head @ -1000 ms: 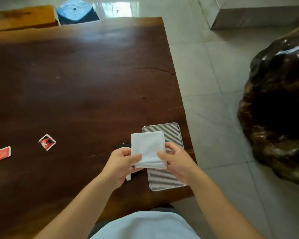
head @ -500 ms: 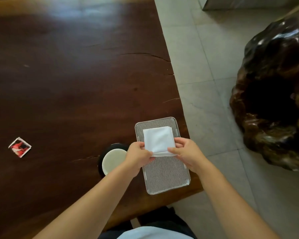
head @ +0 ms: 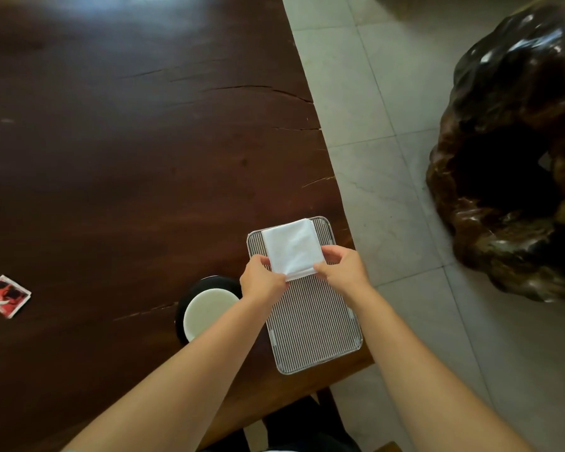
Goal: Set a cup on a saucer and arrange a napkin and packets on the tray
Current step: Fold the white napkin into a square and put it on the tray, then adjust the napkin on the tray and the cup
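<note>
A folded white napkin lies over the far end of the ribbed silver tray, which sits at the table's right front edge. My left hand pinches the napkin's near left corner and my right hand pinches its near right corner. Left of the tray a white cup stands on a black saucer, partly hidden by my left forearm. One red and white packet lies on the table at the far left.
The dark wooden table ends just right of the tray, with tiled floor beyond. A large dark glossy root-like sculpture stands on the floor at the right.
Both hands have carried the napkin forward and down onto the tray's far end. The camera has tilted down and right, so the second packet has left the view.
</note>
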Demonstrator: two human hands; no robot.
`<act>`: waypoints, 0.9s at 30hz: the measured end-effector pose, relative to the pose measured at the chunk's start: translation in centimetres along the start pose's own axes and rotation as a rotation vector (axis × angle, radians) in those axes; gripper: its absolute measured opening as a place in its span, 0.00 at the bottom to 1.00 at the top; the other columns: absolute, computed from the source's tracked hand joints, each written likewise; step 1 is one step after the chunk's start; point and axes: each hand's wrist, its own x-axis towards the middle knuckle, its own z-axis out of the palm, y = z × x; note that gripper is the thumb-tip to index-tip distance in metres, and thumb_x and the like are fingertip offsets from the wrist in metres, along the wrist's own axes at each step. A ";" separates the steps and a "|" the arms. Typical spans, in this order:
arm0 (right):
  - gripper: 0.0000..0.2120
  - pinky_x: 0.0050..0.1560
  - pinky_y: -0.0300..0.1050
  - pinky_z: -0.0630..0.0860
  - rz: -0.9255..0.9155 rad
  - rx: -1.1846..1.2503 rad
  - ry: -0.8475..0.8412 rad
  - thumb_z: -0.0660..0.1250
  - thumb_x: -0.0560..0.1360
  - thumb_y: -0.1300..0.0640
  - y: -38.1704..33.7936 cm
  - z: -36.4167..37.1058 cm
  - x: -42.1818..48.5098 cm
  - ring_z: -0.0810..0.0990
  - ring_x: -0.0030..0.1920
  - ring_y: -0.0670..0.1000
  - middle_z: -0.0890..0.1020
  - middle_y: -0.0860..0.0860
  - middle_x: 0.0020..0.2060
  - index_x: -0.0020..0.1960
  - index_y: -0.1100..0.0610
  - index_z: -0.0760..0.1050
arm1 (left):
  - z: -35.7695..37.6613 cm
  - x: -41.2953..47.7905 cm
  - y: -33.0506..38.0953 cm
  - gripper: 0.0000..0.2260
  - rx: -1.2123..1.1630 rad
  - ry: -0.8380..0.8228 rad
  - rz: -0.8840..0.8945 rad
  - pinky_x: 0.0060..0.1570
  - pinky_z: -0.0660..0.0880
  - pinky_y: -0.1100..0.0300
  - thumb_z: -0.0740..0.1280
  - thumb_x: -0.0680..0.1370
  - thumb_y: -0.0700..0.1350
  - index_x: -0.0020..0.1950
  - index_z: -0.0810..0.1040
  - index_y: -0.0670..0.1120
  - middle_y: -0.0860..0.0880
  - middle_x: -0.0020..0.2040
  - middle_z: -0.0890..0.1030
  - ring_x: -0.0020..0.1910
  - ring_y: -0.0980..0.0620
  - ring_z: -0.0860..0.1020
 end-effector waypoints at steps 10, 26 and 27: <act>0.25 0.53 0.47 0.80 -0.034 -0.172 -0.017 0.72 0.75 0.63 0.1 -0.7 -1.9 0.78 0.61 0.54 0.80 0.53 0.64 0.71 0.55 0.73 | -0.4 -2.7 0.8 0.20 0.200 -0.011 0.064 0.39 0.71 0.58 0.69 0.77 0.40 0.67 0.71 0.42 0.45 0.60 0.77 0.48 0.50 0.73; 0.13 0.58 0.46 0.77 -0.430 -0.401 -0.095 0.66 0.77 0.59 -6.8 0.6 -11.7 0.80 0.58 0.54 0.83 0.54 0.57 0.60 0.57 0.80 | -9.1 -13.1 -0.8 0.10 0.451 0.096 0.305 0.53 0.78 0.53 0.65 0.78 0.46 0.56 0.81 0.46 0.46 0.56 0.82 0.53 0.46 0.79; 0.12 0.59 0.47 0.77 -0.465 -0.409 -0.115 0.66 0.77 0.59 -7.6 1.4 -12.5 0.80 0.57 0.54 0.84 0.54 0.55 0.58 0.57 0.81 | -10.2 -13.7 -1.4 0.10 0.465 0.138 0.303 0.54 0.78 0.52 0.65 0.78 0.47 0.57 0.80 0.47 0.46 0.56 0.82 0.54 0.45 0.79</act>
